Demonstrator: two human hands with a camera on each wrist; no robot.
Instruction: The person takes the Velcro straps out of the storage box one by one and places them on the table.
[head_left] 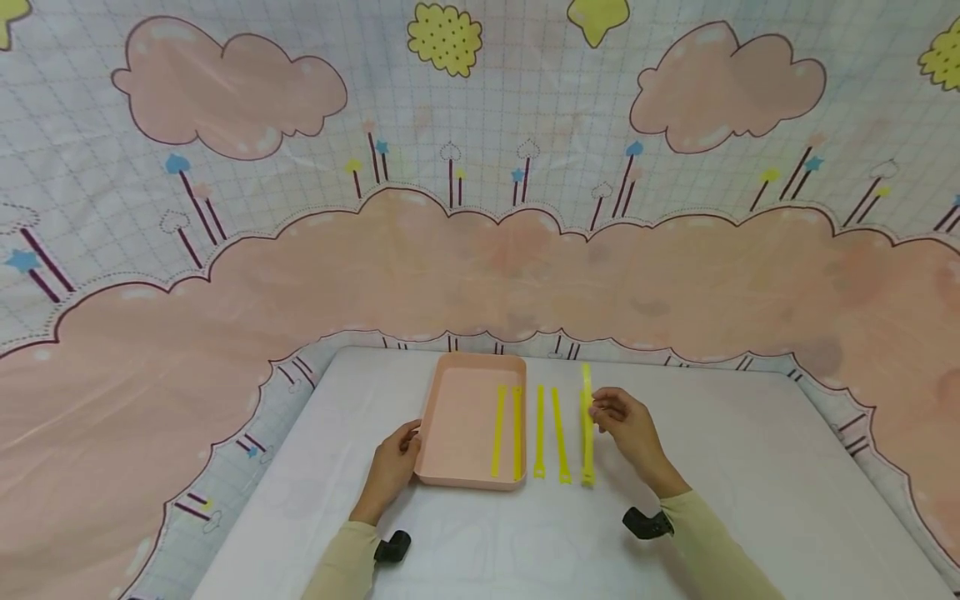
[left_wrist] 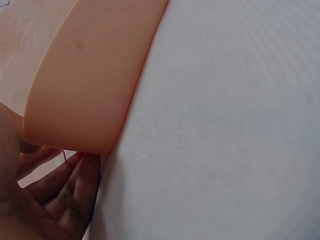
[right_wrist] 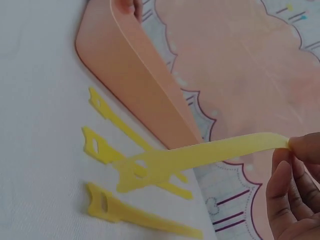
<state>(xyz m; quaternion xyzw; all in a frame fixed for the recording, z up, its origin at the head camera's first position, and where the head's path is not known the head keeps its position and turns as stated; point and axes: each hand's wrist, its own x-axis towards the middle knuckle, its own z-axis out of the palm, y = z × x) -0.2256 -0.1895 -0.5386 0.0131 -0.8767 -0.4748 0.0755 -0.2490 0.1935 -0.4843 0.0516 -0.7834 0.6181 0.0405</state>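
In the head view, my left hand [head_left: 393,462] grips the near left side of a shallow pink tray [head_left: 457,477]. Close up in the left wrist view, fingers [left_wrist: 80,190] touch the tray's outer wall [left_wrist: 82,85]. Two flat yellow cable ties [head_left: 498,433] lie inside the tray, near its right side. My right hand [head_left: 630,429] pinches another yellow cable tie [right_wrist: 215,150] by its narrow tip. Its wide, slotted end hangs over the others, slightly blurred. Below it, three cable ties [right_wrist: 145,217] lie on the table, right of the tray.
The white table [head_left: 300,500] extends to both sides and toward me. Behind it hangs a cloth [head_left: 480,275] printed with clouds and stars. Black devices [head_left: 647,523] sit at both wrists.
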